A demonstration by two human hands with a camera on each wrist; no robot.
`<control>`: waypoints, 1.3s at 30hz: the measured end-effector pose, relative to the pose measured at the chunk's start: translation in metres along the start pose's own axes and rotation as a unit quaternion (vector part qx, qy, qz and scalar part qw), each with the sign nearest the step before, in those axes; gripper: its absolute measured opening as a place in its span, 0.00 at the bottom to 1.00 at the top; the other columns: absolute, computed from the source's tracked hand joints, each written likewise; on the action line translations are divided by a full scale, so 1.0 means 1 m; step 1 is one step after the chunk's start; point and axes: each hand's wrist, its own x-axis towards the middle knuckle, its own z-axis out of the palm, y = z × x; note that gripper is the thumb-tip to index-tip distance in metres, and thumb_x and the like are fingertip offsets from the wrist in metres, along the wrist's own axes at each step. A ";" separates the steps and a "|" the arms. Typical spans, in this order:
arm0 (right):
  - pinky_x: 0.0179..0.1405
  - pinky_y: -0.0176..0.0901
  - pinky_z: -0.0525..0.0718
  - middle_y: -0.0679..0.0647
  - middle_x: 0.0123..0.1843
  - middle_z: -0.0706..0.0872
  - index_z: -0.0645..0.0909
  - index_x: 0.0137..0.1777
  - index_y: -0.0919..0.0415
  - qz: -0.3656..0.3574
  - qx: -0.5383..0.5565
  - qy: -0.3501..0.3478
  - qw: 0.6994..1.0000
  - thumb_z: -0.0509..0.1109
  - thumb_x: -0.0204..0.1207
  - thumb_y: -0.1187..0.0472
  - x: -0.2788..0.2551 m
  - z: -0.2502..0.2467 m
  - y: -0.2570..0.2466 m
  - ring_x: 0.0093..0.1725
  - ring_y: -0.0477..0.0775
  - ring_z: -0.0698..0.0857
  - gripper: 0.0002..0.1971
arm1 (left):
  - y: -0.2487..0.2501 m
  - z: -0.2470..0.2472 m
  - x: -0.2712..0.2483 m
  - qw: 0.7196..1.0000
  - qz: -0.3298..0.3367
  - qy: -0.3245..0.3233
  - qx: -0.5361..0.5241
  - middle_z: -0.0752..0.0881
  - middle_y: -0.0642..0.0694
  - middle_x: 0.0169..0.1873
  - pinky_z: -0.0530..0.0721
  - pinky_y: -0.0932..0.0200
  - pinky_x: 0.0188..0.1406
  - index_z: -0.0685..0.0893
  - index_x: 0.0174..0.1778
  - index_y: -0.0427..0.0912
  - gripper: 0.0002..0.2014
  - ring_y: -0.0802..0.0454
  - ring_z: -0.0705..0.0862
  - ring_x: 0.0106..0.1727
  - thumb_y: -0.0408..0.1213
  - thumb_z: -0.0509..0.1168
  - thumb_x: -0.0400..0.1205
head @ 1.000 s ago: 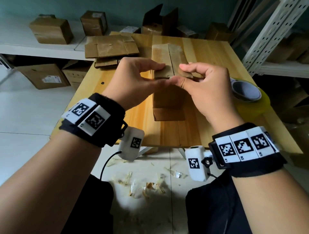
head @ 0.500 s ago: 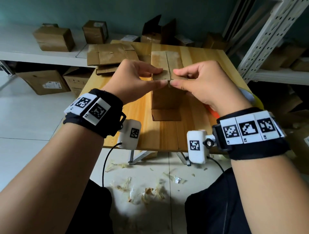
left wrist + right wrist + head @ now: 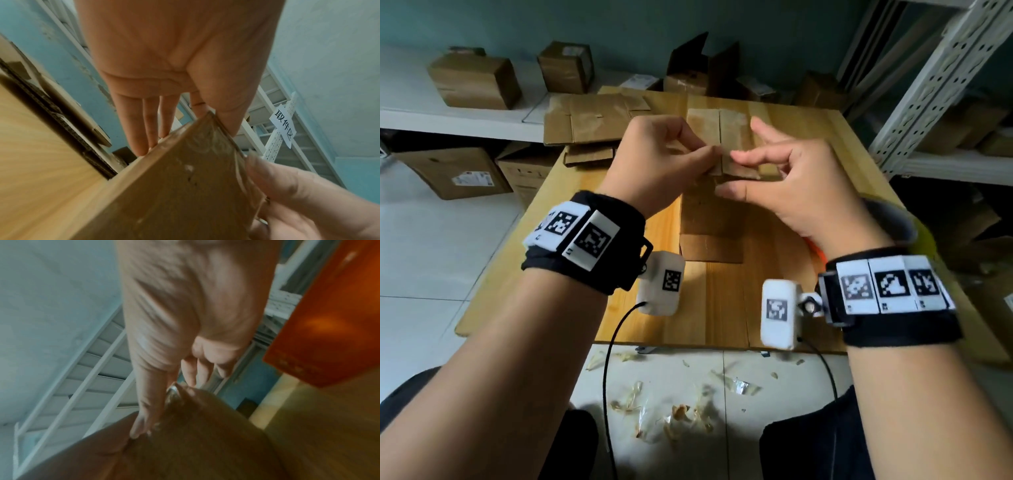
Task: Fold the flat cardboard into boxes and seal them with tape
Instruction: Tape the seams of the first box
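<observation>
A brown cardboard box (image 3: 710, 219) stands on the middle of the wooden table (image 3: 722, 308), its two top flaps meeting at a seam. My left hand (image 3: 705, 154) pinches the left flap by the seam; in the left wrist view its thumb and fingers (image 3: 148, 129) clamp the cardboard's (image 3: 174, 186) upper edge. My right hand (image 3: 732, 173) holds the right flap, index finger on top, thumb on the front face, the other fingers lifted and spread. The blurred right wrist view shows the right thumb (image 3: 144, 415) lying on the cardboard (image 3: 195, 443).
Flat cardboard sheets (image 3: 592, 120) are stacked at the table's far left. A tape roll (image 3: 893, 222) lies at the right edge, by an orange dispenser (image 3: 329, 321). Finished boxes (image 3: 476, 82) sit on the white shelf; a metal rack (image 3: 935, 85) stands on the right. Tape scraps litter the floor.
My right hand has loosened: its outer fingers lifted and spread off the flap, thumb dropped to the front face. The left hand keeps its pinch at the seam.
</observation>
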 end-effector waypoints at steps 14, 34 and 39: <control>0.91 0.56 0.64 0.43 0.80 0.83 0.92 0.65 0.48 -0.033 0.083 -0.040 0.995 0.81 0.80 0.60 0.006 0.001 0.019 0.86 0.36 0.70 0.15 | -0.010 -0.017 0.001 0.985 0.009 -0.143 -0.098 0.94 0.66 0.48 0.88 0.66 0.58 0.94 0.52 0.52 0.24 0.64 0.92 0.57 0.54 0.83 0.61; 0.67 0.16 0.63 0.44 0.81 0.82 0.92 0.65 0.45 -0.035 -0.018 -0.016 0.999 0.89 0.69 0.53 -0.001 0.001 0.004 0.80 0.41 0.77 0.23 | -0.013 -0.006 -0.010 0.995 0.058 -0.061 -0.057 0.95 0.55 0.45 0.91 0.61 0.52 0.96 0.52 0.47 0.24 0.62 0.93 0.49 0.55 0.85 0.63; 0.53 0.12 0.64 0.44 0.78 0.84 0.93 0.63 0.47 -0.040 -0.040 0.017 0.998 0.90 0.68 0.53 -0.001 0.005 0.002 0.72 0.37 0.77 0.23 | -0.014 -0.011 -0.010 0.994 0.081 -0.072 -0.016 0.94 0.58 0.49 0.89 0.66 0.53 0.95 0.57 0.49 0.22 0.67 0.91 0.51 0.50 0.84 0.69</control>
